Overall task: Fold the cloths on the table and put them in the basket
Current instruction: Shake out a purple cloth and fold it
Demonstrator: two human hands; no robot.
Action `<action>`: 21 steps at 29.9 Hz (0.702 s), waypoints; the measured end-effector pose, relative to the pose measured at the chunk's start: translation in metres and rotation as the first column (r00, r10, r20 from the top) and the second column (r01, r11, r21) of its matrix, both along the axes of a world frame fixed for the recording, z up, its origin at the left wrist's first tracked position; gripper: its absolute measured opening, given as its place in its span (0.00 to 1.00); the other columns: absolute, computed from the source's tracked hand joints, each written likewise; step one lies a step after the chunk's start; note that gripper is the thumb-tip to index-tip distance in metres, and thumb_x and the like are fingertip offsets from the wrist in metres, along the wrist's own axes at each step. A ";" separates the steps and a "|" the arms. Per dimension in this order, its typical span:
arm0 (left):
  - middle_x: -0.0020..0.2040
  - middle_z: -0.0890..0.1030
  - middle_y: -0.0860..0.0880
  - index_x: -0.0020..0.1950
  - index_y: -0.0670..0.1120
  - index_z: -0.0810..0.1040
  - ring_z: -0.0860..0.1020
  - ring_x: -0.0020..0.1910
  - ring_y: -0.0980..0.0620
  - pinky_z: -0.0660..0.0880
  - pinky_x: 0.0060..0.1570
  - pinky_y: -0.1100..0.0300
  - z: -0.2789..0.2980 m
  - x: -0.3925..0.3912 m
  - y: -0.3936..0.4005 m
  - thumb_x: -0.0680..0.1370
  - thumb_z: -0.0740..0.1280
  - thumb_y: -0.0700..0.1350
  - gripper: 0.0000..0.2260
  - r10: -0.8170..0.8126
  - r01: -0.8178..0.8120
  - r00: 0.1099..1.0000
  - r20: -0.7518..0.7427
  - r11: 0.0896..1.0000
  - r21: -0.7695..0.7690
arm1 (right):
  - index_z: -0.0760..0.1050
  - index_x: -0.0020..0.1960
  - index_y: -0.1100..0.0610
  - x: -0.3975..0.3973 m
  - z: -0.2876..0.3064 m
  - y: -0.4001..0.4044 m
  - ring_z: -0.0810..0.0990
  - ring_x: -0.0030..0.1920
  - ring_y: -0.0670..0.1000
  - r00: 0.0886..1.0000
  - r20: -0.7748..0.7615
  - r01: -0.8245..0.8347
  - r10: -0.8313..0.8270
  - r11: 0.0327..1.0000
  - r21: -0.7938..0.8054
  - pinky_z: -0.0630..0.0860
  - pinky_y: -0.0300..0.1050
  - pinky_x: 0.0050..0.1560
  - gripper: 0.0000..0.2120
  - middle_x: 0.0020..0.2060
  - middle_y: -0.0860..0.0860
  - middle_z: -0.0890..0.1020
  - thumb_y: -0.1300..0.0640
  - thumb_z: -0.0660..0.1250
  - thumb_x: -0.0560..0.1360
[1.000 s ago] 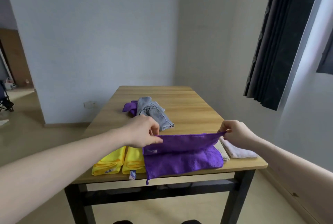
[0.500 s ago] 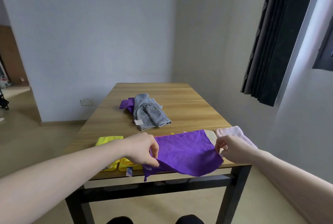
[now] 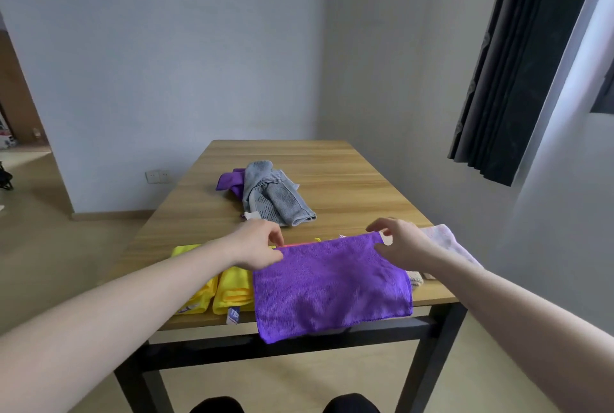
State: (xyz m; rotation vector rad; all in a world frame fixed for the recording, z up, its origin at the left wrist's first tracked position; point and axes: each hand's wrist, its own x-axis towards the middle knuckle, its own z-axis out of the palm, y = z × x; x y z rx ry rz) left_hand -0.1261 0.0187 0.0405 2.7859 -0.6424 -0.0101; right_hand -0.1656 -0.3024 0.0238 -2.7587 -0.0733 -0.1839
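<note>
Since the near hem of the purple cloth [image 3: 332, 283] overhangs the near edge of the table [image 3: 349, 180], I note the fold is not yet squared. My left hand [image 3: 257, 248] pinches the far left corner between thumb and fingertips; my right hand [image 3: 400, 244] pinches the far right corner likewise, its other fingers loosely spread above. The cloth lies flat between them. Recommendation: keep both pinches level, lay the far edge down evenly, and match corners before pressing any crease (a skewed edge would carry into the next fold). Just left of it, two folded yellow cloths [image 3: 216, 289] lie side by side, touching the purple one. Just right, a pale pink cloth [image 3: 445, 241] lies partly under my right wrist. Farther along the table, well apart, a grey cloth [image 3: 275, 200] sits crumpled on a second purple cloth [image 3: 229, 180]; both appear unfolded. No basket is in view, so I cannot tell where it stands.
</note>
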 end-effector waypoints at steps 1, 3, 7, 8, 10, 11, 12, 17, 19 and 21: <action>0.57 0.82 0.51 0.59 0.50 0.82 0.78 0.54 0.53 0.73 0.53 0.63 -0.003 0.005 0.000 0.75 0.71 0.51 0.13 0.018 -0.018 1.000 -0.021 1.000 0.019 | 0.76 0.68 0.48 0.006 -0.001 0.003 0.76 0.64 0.50 1.000 -0.012 0.002 -0.003 1.000 -0.019 0.74 0.45 0.57 0.20 0.64 0.47 0.79 0.56 0.66 0.77; 0.60 0.81 0.50 0.63 0.49 0.80 0.78 0.58 0.51 0.74 0.57 0.59 -0.010 0.013 0.001 0.76 0.70 0.51 0.16 0.045 -0.041 0.996 -0.072 0.998 0.052 | 0.73 0.71 0.50 0.016 -0.002 0.009 0.75 0.67 0.53 0.999 -0.051 0.003 -0.006 0.999 -0.053 0.73 0.47 0.62 0.23 0.68 0.49 0.77 0.56 0.66 0.77; 0.61 0.81 0.51 0.65 0.51 0.79 0.79 0.59 0.50 0.75 0.61 0.56 -0.022 0.022 0.002 0.75 0.70 0.51 0.18 0.072 -0.066 0.991 -0.113 0.996 0.056 | 0.72 0.71 0.44 0.033 -0.015 0.010 0.74 0.68 0.53 0.989 -0.134 0.049 -0.066 0.991 -0.122 0.71 0.58 0.67 0.26 0.66 0.44 0.78 0.48 0.61 0.72; 0.60 0.81 0.51 0.64 0.52 0.78 0.79 0.59 0.50 0.75 0.61 0.56 -0.024 0.024 0.002 0.75 0.70 0.51 0.18 0.073 -0.068 0.991 -0.111 0.996 0.055 | 0.72 0.69 0.42 0.038 -0.019 0.008 0.74 0.67 0.52 0.987 -0.142 0.061 -0.080 0.989 -0.133 0.70 0.60 0.67 0.27 0.64 0.43 0.79 0.47 0.59 0.70; 0.57 0.81 0.52 0.62 0.53 0.80 0.79 0.56 0.51 0.76 0.59 0.56 -0.026 0.029 0.004 0.75 0.72 0.52 0.16 0.080 -0.076 0.991 -0.107 0.996 0.037 | 0.75 0.65 0.42 0.046 -0.022 0.006 0.75 0.65 0.52 0.989 -0.119 0.074 -0.091 0.987 -0.141 0.72 0.59 0.65 0.24 0.60 0.43 0.80 0.49 0.60 0.70; 0.55 0.81 0.52 0.60 0.53 0.81 0.79 0.54 0.51 0.77 0.57 0.57 -0.027 0.030 0.004 0.75 0.72 0.52 0.14 0.081 -0.079 0.991 -0.104 0.997 0.026 | 0.77 0.62 0.43 0.047 -0.022 0.006 0.76 0.63 0.53 0.992 -0.093 0.071 -0.085 0.987 -0.141 0.74 0.56 0.63 0.20 0.57 0.44 0.81 0.51 0.62 0.72; 0.53 0.82 0.52 0.57 0.53 0.82 0.79 0.52 0.52 0.76 0.54 0.58 -0.025 0.033 0.005 0.75 0.72 0.52 0.12 0.079 -0.079 0.991 -0.106 0.997 0.013 | 0.80 0.59 0.45 0.046 -0.018 0.007 0.77 0.60 0.53 0.995 -0.067 0.068 -0.077 0.990 -0.127 0.76 0.54 0.60 0.16 0.55 0.46 0.82 0.53 0.64 0.73; 0.39 0.79 0.52 0.40 0.50 0.80 0.74 0.39 0.55 0.69 0.37 0.64 0.005 0.032 0.007 0.77 0.70 0.45 0.06 0.020 -0.045 0.975 -0.221 0.993 -0.108 | 0.77 0.39 0.48 0.035 0.013 0.007 0.78 0.43 0.53 0.994 -0.102 0.028 -0.031 0.999 -0.032 0.73 0.46 0.40 0.08 0.39 0.48 0.81 0.60 0.62 0.72; 0.37 0.76 0.52 0.38 0.46 0.78 0.72 0.37 0.55 0.67 0.34 0.67 0.023 0.029 0.008 0.78 0.68 0.41 0.09 -0.005 -0.040 0.969 -0.246 0.983 -0.177 | 0.75 0.37 0.53 0.024 0.034 0.008 0.75 0.38 0.52 0.998 -0.059 0.035 -0.034 0.999 0.026 0.70 0.46 0.37 0.08 0.34 0.49 0.79 0.60 0.61 0.73; 0.38 0.76 0.50 0.41 0.46 0.78 0.74 0.40 0.51 0.69 0.38 0.64 0.039 0.025 0.008 0.79 0.67 0.39 0.07 -0.006 -0.066 0.962 -0.275 0.965 -0.253 | 0.75 0.36 0.56 0.013 0.055 0.009 0.73 0.36 0.51 1.000 0.000 0.027 -0.027 0.999 0.044 0.70 0.47 0.36 0.09 0.32 0.49 0.77 0.59 0.60 0.74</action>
